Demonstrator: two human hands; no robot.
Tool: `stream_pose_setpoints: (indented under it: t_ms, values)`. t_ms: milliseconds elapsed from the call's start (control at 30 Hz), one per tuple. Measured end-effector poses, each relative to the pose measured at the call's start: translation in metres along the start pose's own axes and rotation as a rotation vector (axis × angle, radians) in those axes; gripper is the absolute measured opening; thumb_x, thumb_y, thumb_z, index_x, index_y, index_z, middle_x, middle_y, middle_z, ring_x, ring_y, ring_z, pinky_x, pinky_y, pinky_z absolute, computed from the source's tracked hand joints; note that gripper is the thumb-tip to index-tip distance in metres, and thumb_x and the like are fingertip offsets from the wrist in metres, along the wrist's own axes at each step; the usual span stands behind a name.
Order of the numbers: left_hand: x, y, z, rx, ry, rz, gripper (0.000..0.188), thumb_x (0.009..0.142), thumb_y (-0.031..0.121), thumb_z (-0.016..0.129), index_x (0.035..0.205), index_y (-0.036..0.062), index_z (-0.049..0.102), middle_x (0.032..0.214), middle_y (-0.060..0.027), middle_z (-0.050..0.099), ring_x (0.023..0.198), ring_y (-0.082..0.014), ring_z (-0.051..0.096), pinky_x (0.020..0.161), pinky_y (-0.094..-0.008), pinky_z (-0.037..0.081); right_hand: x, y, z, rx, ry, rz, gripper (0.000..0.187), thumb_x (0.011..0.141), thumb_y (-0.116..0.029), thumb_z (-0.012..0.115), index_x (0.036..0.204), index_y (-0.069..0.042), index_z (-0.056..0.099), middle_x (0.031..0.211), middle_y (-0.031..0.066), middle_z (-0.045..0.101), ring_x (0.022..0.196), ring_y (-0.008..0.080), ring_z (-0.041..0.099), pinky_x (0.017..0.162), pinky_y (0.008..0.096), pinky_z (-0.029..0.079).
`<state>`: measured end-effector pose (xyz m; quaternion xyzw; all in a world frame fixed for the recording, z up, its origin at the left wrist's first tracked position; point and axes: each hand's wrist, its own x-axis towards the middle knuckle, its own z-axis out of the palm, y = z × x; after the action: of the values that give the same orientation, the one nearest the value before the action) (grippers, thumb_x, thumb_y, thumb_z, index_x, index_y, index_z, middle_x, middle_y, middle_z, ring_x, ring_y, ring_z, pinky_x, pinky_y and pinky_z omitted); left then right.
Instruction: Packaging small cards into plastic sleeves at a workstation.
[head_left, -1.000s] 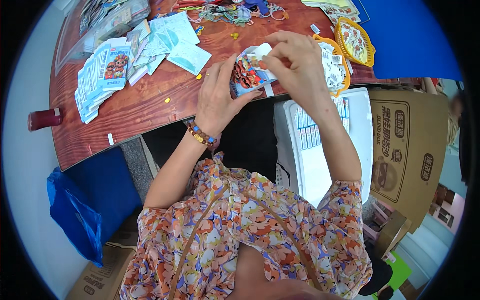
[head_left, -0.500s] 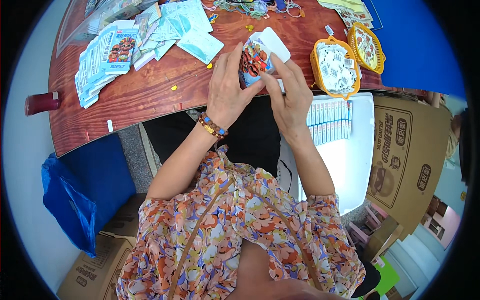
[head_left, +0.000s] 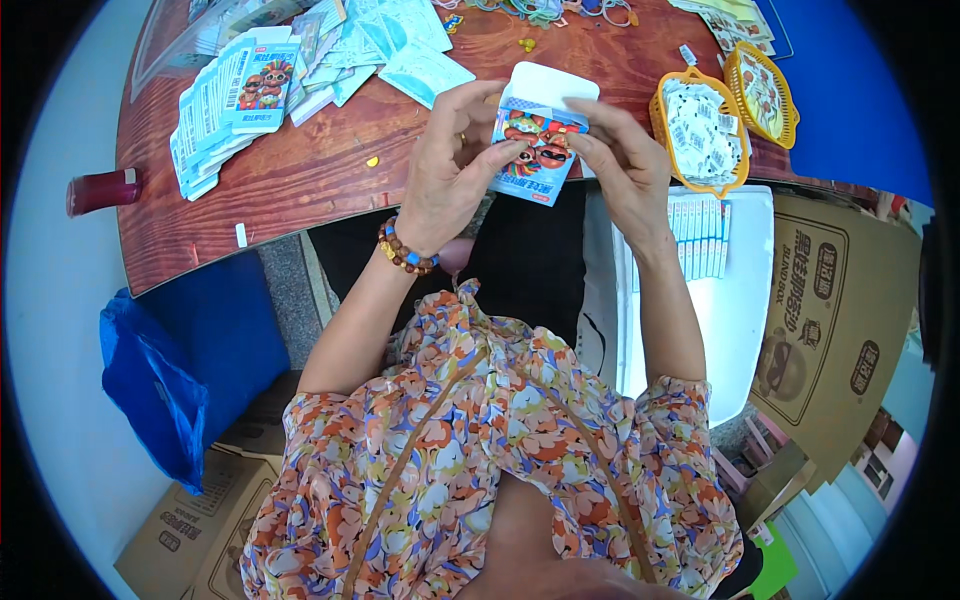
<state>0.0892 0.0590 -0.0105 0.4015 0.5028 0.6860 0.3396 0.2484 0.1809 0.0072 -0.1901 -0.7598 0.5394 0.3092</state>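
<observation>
Both my hands hold a small light-blue printed carton [head_left: 530, 185] over the table's near edge. Cartoon figures cover its front, and a white flap stands up at its far end. On the left side my left hand [head_left: 455, 160] grips it, thumb on the front face; beaded bracelets circle that wrist. My right hand [head_left: 622, 165] pinches the opposite side, its thumb also on the front and its fingers by the flap. Whether anything lies inside the carton cannot be seen.
A fanned pile of similar flat cartons [head_left: 215, 110] lies left on the wooden table [head_left: 320, 170], beside pale green packets [head_left: 425, 75]. Two yellow baskets [head_left: 663, 140] of small packets stand right. Below them sits a white bin [head_left: 690, 350] with rows of boxes; a large cardboard box [head_left: 830, 340] stands beside it.
The carton has turned so its printed front faces me, and it has come nearer and slightly right. Both hands have shifted with it, and the whole view has moved a little.
</observation>
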Motion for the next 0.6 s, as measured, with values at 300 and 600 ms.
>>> stream_pose_setpoints:
  t_ms: [300,600]
  values:
    - [-0.010,0.012,-0.015,0.056,-0.086,-0.019,0.032,0.091,0.002,0.067,0.123,0.0032,0.060,0.110,-0.0058,0.062,0.094,-0.0107,0.066,0.078,-0.0251,0.055,0.006,0.008,-0.004,0.171,-0.110,-0.075,0.019,0.094,0.001,0.063,0.113,0.001,0.062,0.114,0.0073,0.064,0.102,0.0131,0.064,0.086,0.0256,0.053]
    - [-0.020,0.012,-0.015,0.089,-0.038,-0.168,0.030,0.089,0.002,0.069,0.118,0.0027,0.062,0.094,-0.0034,0.065,0.086,-0.0092,0.066,0.076,-0.0247,0.056,-0.001,-0.011,0.009,0.169,-0.025,0.051,0.012,0.095,-0.005,0.064,0.104,0.001,0.066,0.109,0.0073,0.067,0.086,0.0093,0.063,0.075,0.0237,0.050]
